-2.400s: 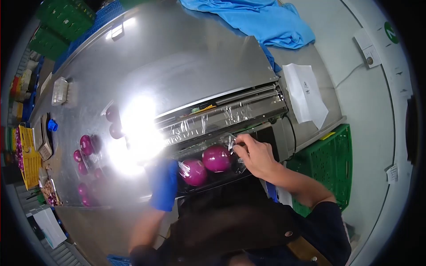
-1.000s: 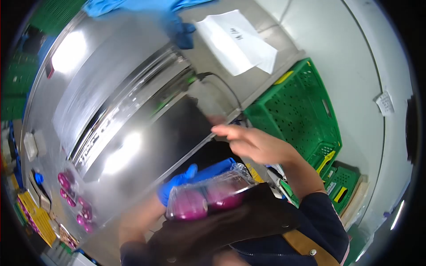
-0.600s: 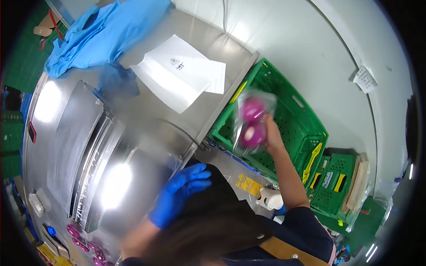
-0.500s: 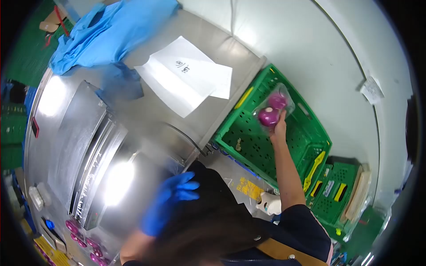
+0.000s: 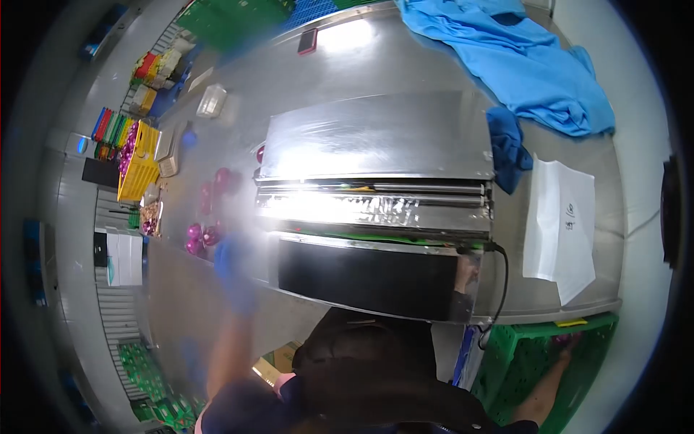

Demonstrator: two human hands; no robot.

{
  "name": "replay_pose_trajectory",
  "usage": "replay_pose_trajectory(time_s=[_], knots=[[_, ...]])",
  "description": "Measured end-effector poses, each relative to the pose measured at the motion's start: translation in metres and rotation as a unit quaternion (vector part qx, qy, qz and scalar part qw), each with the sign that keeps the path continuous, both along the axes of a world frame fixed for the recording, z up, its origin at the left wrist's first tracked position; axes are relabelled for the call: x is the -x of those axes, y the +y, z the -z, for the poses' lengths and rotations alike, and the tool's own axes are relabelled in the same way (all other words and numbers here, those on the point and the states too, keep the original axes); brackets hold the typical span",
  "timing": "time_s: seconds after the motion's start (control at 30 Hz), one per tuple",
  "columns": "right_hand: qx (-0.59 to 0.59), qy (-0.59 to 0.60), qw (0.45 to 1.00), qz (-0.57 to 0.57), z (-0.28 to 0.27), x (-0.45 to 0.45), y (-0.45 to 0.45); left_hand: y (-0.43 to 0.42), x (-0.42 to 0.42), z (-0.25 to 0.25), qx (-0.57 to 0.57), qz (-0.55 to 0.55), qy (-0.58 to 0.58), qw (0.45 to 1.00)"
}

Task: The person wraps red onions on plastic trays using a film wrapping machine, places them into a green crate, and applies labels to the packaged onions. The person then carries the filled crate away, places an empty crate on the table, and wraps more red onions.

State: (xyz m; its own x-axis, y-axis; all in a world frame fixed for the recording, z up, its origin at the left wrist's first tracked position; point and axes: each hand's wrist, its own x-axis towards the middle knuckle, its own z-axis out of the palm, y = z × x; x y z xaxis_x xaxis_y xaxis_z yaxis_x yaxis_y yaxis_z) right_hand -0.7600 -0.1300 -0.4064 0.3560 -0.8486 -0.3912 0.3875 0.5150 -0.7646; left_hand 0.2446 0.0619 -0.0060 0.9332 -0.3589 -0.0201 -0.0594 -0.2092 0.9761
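Note:
My left hand (image 5: 235, 267), in a blue glove, reaches over the steel table beside several red onions (image 5: 210, 235). Motion smears its fingers, and I cannot make out whether it touches them. At the lower right, my bare right hand (image 5: 562, 356) is down inside the green crate (image 5: 510, 362). A wrapped pack of red onions (image 5: 568, 338) shows small and dim at its fingers, apparently still gripped. Between my hands stands a wrapping machine (image 5: 376, 210) with rollers, shiny film and a flat steel plate.
A white paper with writing (image 5: 560, 224) lies right of the machine, near a black cable (image 5: 506, 282). Blue cloth (image 5: 535, 79) covers the back right. A yellow crate (image 5: 139, 163) of onions, a clear plastic box (image 5: 212, 101) and a phone (image 5: 308, 41) are farther off.
My view has swung left towards the machine and table. My left hand has moved out to the onions on the table. My right hand remains in the green crate with the pack, now lower in view.

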Motion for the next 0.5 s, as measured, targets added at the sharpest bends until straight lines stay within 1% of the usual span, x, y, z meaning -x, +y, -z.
replay_pose_trajectory(time_s=[0.03, 0.07, 0.1, 0.13, 0.17, 0.2, 0.23, 0.27, 0.3, 0.33, 0.37, 0.4, 0.47, 0.5], knots=[[0.001, 0.421, 0.899, 0.123, -0.037, -0.021, -0.004, 0.013, -0.032, 0.019, -0.028, -0.024, 0.046, 0.998], [-0.082, 0.729, 0.665, 0.135, -0.067, -0.046, -0.005, 0.019, -0.058, 0.037, -0.055, -0.045, 0.093, 0.993], [-0.1, 0.779, 0.594, 0.174, -0.092, -0.068, -0.005, 0.014, -0.075, 0.055, -0.05, -0.041, 0.154, 0.986], [-0.093, 0.797, 0.557, 0.213, -0.117, -0.089, 0.0, 0.006, -0.093, 0.075, -0.043, -0.035, 0.215, 0.975], [-0.068, 0.799, 0.543, 0.251, -0.144, -0.117, 0.002, 0.003, -0.123, 0.108, -0.07, 0.023, 0.22, 0.973], [-0.017, 0.799, 0.536, 0.272, -0.165, -0.14, 0.003, -0.005, -0.131, 0.129, -0.008, 0.103, 0.212, 0.972], [0.034, 0.798, 0.528, 0.289, -0.187, -0.164, 0.005, -0.029, -0.168, 0.173, 0.035, 0.107, 0.256, 0.96], [0.086, 0.793, 0.52, 0.306, -0.204, -0.191, 0.004, -0.053, -0.157, 0.156, 0.052, 0.106, 0.295, 0.948], [0.114, 0.725, 0.59, 0.338, -0.221, -0.22, 0.004, -0.079, -0.145, 0.136, 0.068, 0.103, 0.333, 0.935], [0.139, 0.651, 0.652, 0.364, -0.24, -0.249, 0.006, -0.085, -0.163, 0.15, 0.101, 0.104, 0.451, 0.881], [0.164, 0.57, 0.707, 0.386, -0.26, -0.28, 0.007, -0.085, -0.175, 0.178, 0.137, 0.092, 0.438, 0.883], [0.173, 0.57, 0.713, 0.37, -0.282, -0.317, 0.007, -0.089, -0.185, 0.198, 0.173, 0.083, 0.423, 0.885], [0.188, 0.572, 0.723, 0.338, -0.326, -0.405, 0.009, -0.097, -0.181, 0.182, 0.134, 0.025, 0.383, 0.914], [0.256, 0.549, 0.721, 0.336, -0.341, -0.457, 0.01, -0.089, -0.199, 0.202, 0.22, 0.054, 0.49, 0.842]])
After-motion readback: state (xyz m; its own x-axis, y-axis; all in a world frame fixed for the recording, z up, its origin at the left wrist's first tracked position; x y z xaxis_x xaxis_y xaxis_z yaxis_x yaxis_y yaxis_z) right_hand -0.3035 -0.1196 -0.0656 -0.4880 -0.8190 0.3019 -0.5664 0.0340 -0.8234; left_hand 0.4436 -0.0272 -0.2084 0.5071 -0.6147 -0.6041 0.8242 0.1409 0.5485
